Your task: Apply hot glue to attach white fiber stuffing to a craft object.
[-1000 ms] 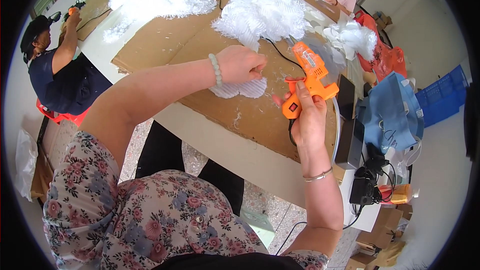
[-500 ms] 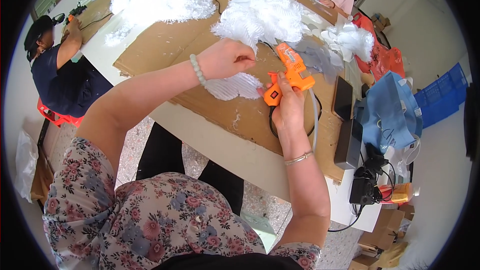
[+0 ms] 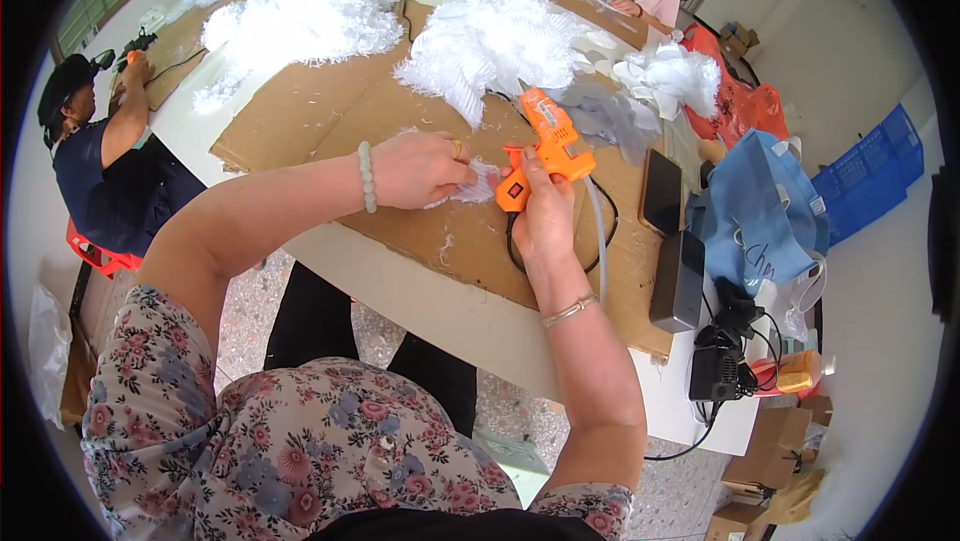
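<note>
My right hand is closed round the handle of an orange hot glue gun. The gun's nozzle points away from me, and a clear glue stick trails from its rear. My left hand, with a bead bracelet on its wrist, is down at a small white ribbed, feather-like piece lying on the cardboard. Its fingers are curled together on that piece and cover much of it; the fingertips are partly hidden. The glue gun is just right of the white piece.
Fluffy white heaps and layered white pieces lie farther back. To the right are a dark phone-like slab, a dark box, a blue bag and tangled black cables. Two other people work at the table's far sides.
My left hand has come down from above the white piece onto it and now covers part of it. My right hand still holds the glue gun. The whole view has shifted slightly.
</note>
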